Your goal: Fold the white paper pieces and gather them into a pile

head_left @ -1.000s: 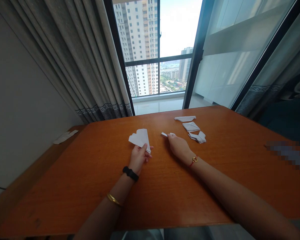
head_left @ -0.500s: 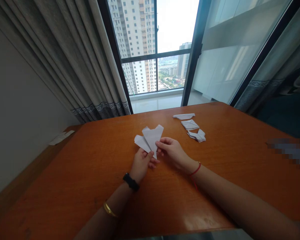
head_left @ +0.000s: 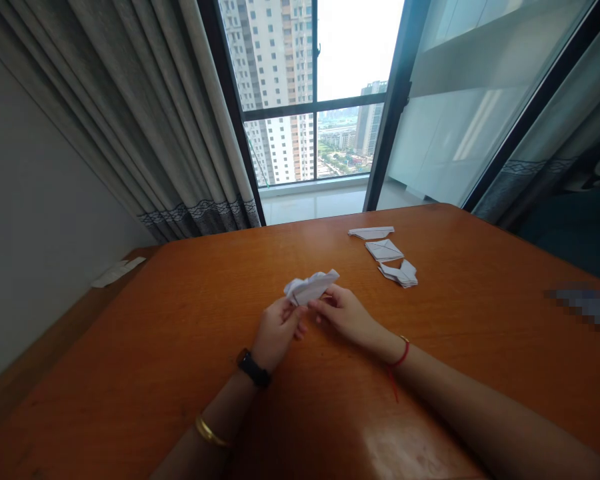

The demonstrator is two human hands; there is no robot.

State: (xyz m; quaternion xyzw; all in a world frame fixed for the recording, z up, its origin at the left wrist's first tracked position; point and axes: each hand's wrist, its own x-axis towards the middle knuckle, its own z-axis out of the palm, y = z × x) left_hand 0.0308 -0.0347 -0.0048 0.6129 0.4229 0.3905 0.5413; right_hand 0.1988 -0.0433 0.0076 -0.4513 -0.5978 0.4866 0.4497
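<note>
A folded piece of white paper (head_left: 310, 288) is held between both hands above the wooden table (head_left: 205, 313). My left hand (head_left: 277, 327), with a black watch on its wrist, pinches the paper's near left edge. On the other side, the thumb and fingers of my right hand (head_left: 343, 313) grip its near right edge. The paper is tilted so that it looks low and narrow, and its exact folds are hard to make out.
Beyond my right hand lie three folded paper pieces: a flat strip (head_left: 371, 233), a square-like piece (head_left: 384, 251) and an angular piece (head_left: 400, 273). A pale sheet (head_left: 119, 272) rests at the far left. A blurred patch (head_left: 587, 308) covers something at right.
The paper has been tilted from facing me, with its flaps spread, to a narrower, edge-on look. Both hands still hold it. The view has shifted slightly.
</note>
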